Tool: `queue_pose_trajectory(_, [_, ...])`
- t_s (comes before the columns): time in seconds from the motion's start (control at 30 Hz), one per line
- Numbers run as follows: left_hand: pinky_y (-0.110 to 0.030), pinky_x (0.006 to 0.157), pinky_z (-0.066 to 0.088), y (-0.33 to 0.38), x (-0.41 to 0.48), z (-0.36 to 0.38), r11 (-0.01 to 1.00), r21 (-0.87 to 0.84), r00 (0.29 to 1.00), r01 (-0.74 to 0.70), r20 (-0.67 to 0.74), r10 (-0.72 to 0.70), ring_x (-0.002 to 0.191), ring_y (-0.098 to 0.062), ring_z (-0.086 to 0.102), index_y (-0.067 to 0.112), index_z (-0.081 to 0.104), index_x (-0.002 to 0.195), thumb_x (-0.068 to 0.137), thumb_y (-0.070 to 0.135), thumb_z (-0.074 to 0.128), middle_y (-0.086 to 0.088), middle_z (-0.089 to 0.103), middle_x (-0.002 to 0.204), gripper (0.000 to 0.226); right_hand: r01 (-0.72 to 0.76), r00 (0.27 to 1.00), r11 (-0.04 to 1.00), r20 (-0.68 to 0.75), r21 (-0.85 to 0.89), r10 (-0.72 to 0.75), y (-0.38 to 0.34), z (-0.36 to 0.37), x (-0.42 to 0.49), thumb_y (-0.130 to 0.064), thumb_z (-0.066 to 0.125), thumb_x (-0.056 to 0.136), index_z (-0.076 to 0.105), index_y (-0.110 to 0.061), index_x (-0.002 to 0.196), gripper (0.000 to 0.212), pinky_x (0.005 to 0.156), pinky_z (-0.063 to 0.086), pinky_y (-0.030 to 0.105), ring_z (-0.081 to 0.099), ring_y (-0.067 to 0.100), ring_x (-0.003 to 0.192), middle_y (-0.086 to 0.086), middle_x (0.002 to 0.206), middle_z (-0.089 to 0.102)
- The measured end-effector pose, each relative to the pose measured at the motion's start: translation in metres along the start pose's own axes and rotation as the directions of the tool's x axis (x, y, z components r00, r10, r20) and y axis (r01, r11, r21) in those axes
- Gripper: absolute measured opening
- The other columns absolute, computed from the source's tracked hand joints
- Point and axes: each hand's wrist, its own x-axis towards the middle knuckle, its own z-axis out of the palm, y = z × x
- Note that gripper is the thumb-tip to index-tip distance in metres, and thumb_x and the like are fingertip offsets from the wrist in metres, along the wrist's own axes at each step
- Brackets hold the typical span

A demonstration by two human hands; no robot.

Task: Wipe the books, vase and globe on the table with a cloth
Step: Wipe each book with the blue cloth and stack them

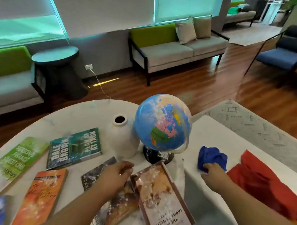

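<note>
Books (pixel 74 148), vase (pixel 123 139) and globe (pixel 162 123) seem unwiped; right hand (pixel 213 175) fingers (pixel 204 168) clutch blue cloth (pixel 212 158); left hand (pixel 116 173) rests on dark book (pixel 93 174), grip unclear.

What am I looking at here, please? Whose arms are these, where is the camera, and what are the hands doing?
There is no machine here: these are a person's two bare arms. The one picture comes from a camera worn on the head, looking forward and down. On the round white table lie several books, with a white vase and a globe standing behind them. The left hand rests on a dark book; whether it grips it, I cannot tell. The right hand holds a crumpled blue cloth in its fingers, on the white surface beside the table, next to a red cloth.
</note>
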Motion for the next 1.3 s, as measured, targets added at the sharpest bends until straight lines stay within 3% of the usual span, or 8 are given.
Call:
queue_pose_trajectory(0.3, [-0.008, 0.064, 0.042, 0.012, 0.010, 0.016, 0.992, -0.064, 0.994, 0.107, -0.008, -0.107, 0.067, 0.008, 0.056, 0.029, 0.065, 0.114, 0.096, 0.029, 0.056, 0.012, 0.068, 0.102, 0.020, 0.108, 0.941, 0.951, 0.340, -0.289, -0.004, 0.035, 0.005, 0.027, -0.053, 0.047, 0.093, 0.008, -0.037, 0.152, 0.073, 0.118, 0.015, 0.039, 0.009, 0.031, 0.147, 0.009, 0.161, -0.005])
queue_pose_trajectory(0.43, [-0.007, 0.062, 0.042, 0.014, 0.008, 0.015, 0.985, -0.087, 0.988, 0.151, -0.023, -0.154, 0.073, 0.004, 0.060, 0.031, 0.063, 0.111, 0.096, 0.028, 0.056, 0.012, 0.067, 0.099, 0.017, 0.135, 0.969, 0.978, 0.228, -0.157, -0.097, 0.037, -0.006, 0.034, -0.035, 0.048, 0.096, 0.025, -0.025, 0.150, 0.060, 0.110, 0.030, 0.028, 0.036, 0.019, 0.136, 0.000, 0.153, 0.029])
queue_pose_trajectory(0.57, [-0.009, 0.067, 0.046, 0.018, 0.001, 0.011, 0.967, -0.175, 0.980, 0.183, -0.042, -0.193, 0.092, -0.014, 0.066, 0.031, 0.064, 0.108, 0.095, 0.025, 0.057, 0.009, 0.069, 0.100, 0.015, 0.009, 1.000, 0.992, 0.019, 0.126, -0.012, 0.025, -0.031, 0.036, -0.017, 0.060, 0.089, 0.059, -0.017, 0.119, 0.030, 0.077, 0.044, 0.027, 0.059, 0.022, 0.096, 0.006, 0.116, 0.062])
queue_pose_trajectory(0.7, [-0.019, 0.085, 0.048, 0.022, -0.007, 0.002, 0.971, -0.189, 0.986, 0.146, -0.047, -0.157, 0.098, 0.000, 0.062, 0.035, 0.065, 0.106, 0.094, 0.027, 0.059, 0.015, 0.069, 0.102, 0.015, 0.015, 0.997, 0.945, -0.074, 0.326, 0.009, 0.010, -0.069, 0.020, 0.000, 0.054, 0.078, 0.048, -0.020, 0.092, 0.025, 0.061, 0.043, 0.034, 0.053, 0.024, 0.073, 0.010, 0.093, 0.059])
queue_pose_trajectory(0.8, [-0.016, 0.084, 0.046, 0.029, -0.014, -0.008, 0.974, -0.188, 0.992, 0.124, -0.011, -0.128, 0.099, 0.001, 0.062, 0.036, 0.063, 0.109, 0.095, 0.029, 0.057, 0.015, 0.069, 0.104, 0.017, 0.153, 0.975, 0.948, 0.111, 0.280, -0.190, -0.017, -0.100, -0.006, 0.000, 0.054, 0.076, 0.049, -0.029, 0.091, 0.033, 0.062, 0.047, 0.029, 0.057, 0.018, 0.078, 0.002, 0.094, 0.062])
queue_pose_trajectory(0.97, [-0.033, 0.099, 0.049, 0.040, -0.027, -0.021, 0.939, -0.332, 0.995, 0.087, 0.080, -0.064, 0.101, -0.001, 0.065, 0.032, 0.064, 0.112, 0.093, 0.025, 0.062, 0.009, 0.071, 0.108, 0.021, 0.417, 0.852, 0.902, 0.297, 0.110, -0.431, -0.082, -0.129, -0.062, -0.018, 0.065, 0.079, 0.052, -0.037, 0.105, 0.034, 0.063, 0.042, 0.012, 0.056, 0.003, 0.082, -0.013, 0.094, 0.060])
queue_pose_trajectory(1.17, [-0.027, 0.097, 0.050, 0.047, -0.052, -0.034, 0.913, -0.405, 0.980, -0.052, 0.157, 0.126, 0.113, 0.000, 0.058, 0.032, 0.057, 0.127, 0.085, 0.030, 0.072, 0.013, 0.064, 0.121, 0.044, 0.630, 0.757, 0.755, 0.072, 0.182, -0.649, -0.161, -0.107, -0.109, -0.036, 0.068, 0.082, 0.058, -0.032, 0.086, 0.012, 0.071, 0.045, 0.018, 0.055, 0.000, 0.081, -0.011, 0.085, 0.062])
queue_pose_trajectory(1.3, [-0.020, 0.089, 0.051, 0.041, -0.076, -0.044, 0.868, -0.493, 0.970, -0.055, 0.178, 0.163, 0.110, -0.002, 0.061, 0.034, 0.051, 0.127, 0.082, 0.020, 0.075, 0.012, 0.066, 0.120, 0.053, 0.625, 0.758, 0.700, -0.055, 0.345, -0.650, -0.210, -0.094, -0.130, -0.038, 0.073, 0.080, 0.055, -0.024, 0.066, 0.027, 0.058, 0.040, 0.017, 0.054, 0.001, 0.063, -0.008, 0.062, 0.058])
